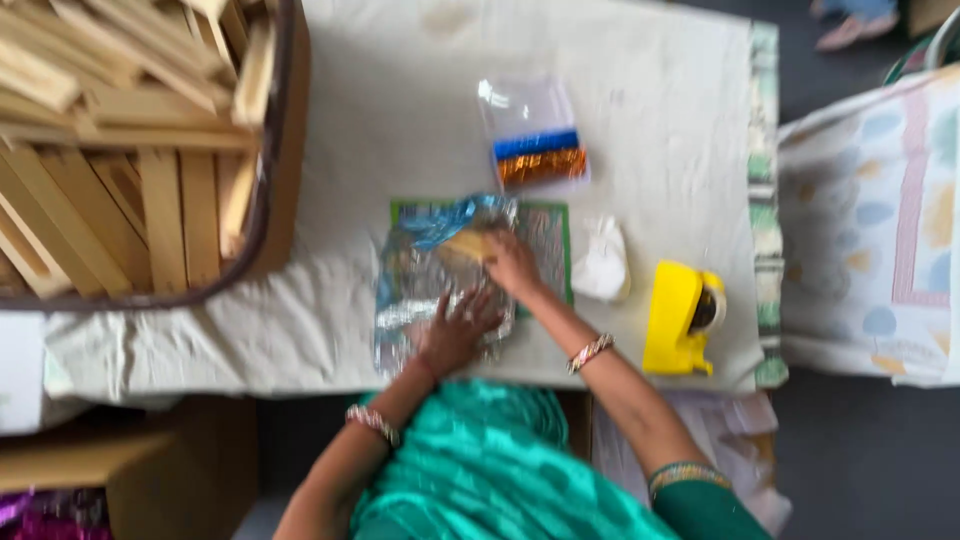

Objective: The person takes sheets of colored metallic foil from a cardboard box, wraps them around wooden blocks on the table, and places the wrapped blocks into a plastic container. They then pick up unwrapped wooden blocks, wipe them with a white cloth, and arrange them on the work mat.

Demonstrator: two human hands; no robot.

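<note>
A crinkled sheet of shiny silver-blue foil (425, 285) lies on a green cutting mat (550, 240) at the table's front middle. My left hand (455, 330) presses flat on the foil's lower part. My right hand (512, 265) grips a small tan wooden piece (468, 245) partly wrapped in the foil. The picture is blurred, so finger detail is unclear.
A yellow tape dispenser (680, 318) stands at the right, a white crumpled lump (602, 262) beside the mat. A clear bag with blue and orange strips (535, 150) lies further back. A big box of wooden slats (130, 140) fills the left. A patterned cloth (870, 220) hangs at far right.
</note>
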